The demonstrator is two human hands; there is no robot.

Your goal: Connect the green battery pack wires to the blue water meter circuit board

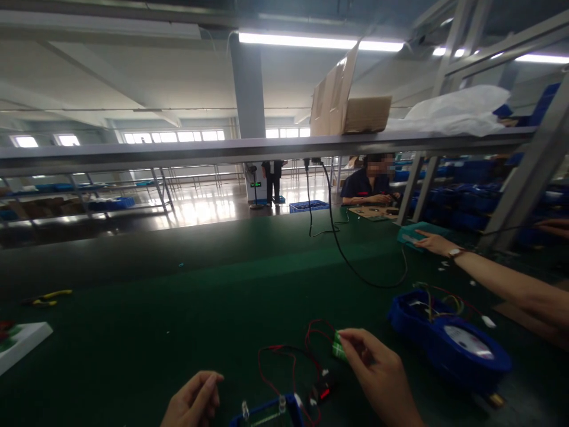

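My right hand (377,373) pinches a small green part (338,347) with red and black wires (288,367) trailing from it, low on the green bench. My left hand (193,403) rests at the bottom edge with fingers curled, nothing visible in it, beside a small blue board with clear LEDs (267,412). The wires run down toward that board.
A blue plastic housing (448,341) with wires lies to the right. A co-worker's arm with a wristwatch (484,273) reaches to a teal tray (415,232). A black cable (338,243) hangs from the shelf rail. Yellow pliers (47,298) and a white tray (20,344) sit far left. A seated person (371,184) works beyond.
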